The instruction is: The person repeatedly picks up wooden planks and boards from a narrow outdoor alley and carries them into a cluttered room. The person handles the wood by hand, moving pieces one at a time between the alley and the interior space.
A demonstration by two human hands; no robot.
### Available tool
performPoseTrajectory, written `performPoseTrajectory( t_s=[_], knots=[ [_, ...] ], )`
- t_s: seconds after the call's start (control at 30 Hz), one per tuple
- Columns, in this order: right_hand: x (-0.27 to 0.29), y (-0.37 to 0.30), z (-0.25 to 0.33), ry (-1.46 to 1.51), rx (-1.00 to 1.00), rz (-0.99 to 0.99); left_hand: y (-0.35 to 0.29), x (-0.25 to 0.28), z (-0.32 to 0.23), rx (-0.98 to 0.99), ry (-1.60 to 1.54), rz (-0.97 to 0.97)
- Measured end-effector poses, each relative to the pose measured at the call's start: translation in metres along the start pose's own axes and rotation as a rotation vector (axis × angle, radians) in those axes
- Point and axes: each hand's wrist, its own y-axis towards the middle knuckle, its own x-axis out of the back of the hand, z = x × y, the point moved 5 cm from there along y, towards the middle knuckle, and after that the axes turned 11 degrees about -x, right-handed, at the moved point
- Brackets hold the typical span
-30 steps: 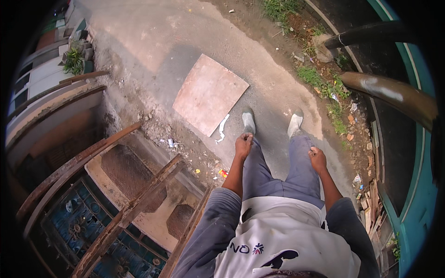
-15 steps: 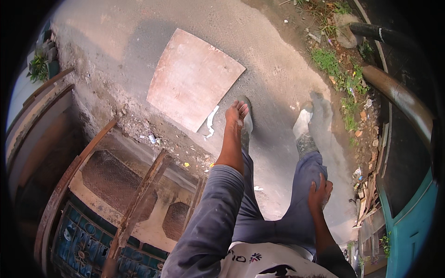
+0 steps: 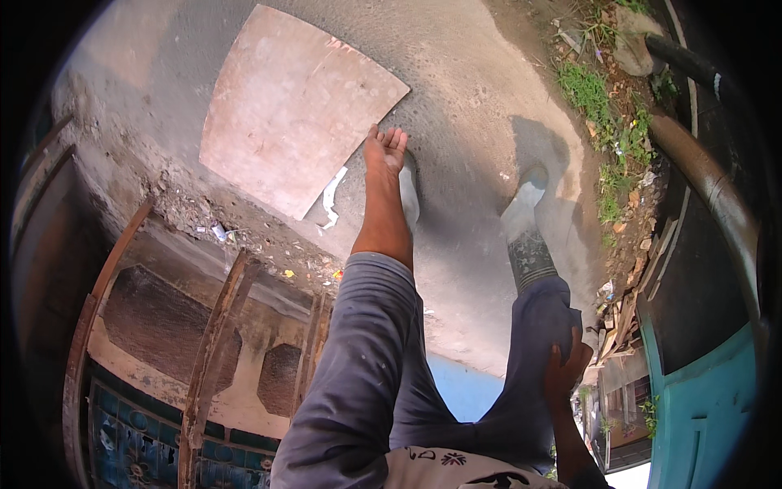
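Observation:
A flat, pinkish-tan board [image 3: 293,106] lies on the ground ahead of me; its far right edge is chipped. Beside its near right edge is my left hand [image 3: 387,149], palm up with the fingers stretched out and nothing in it. In the picture its fingertips come close to the board's edge; whether they touch it I cannot tell. My right hand [image 3: 566,365] is down by my right knee, against the trouser leg [image 3: 533,326], with thumb and fingers apart. A torn white strip [image 3: 331,198] lies just off the board's near corner.
Loose litter [image 3: 218,232] and rubble run along the left wall, next to upright rusty posts [image 3: 213,342]. On the right are weeds [image 3: 588,94], a thick pipe [image 3: 700,175], scrap wood [image 3: 621,322] and a teal panel [image 3: 700,407]. My boots [image 3: 523,205] stand on rough paving.
The board now appears larger and farther up and left in view. My left hand has shifted the same way, beside its edge. My right hand stays by the right knee.

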Motion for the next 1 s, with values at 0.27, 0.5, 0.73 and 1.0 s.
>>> performPoseTrajectory(
  t_s=[0.27,0.5,0.73,1.0],
  knots=[
    [0.016,0.011,0.027,0.020,-0.015,-0.025,0.072,0.002,0.009,-0.003,-0.084,-0.072],
    [0.023,0.018,0.028,-0.012,-0.039,-0.001,0.098,-0.012,0.014,0.016,-0.370,-0.154],
    [0.023,0.019,0.020,-0.027,-0.003,0.002,0.061,-0.025,0.018,-0.090,-0.394,-0.257],
    [0.028,0.016,0.030,0.047,0.057,0.007,0.013,-0.053,-0.063,-0.353,-0.479,-0.032]
  ],
)
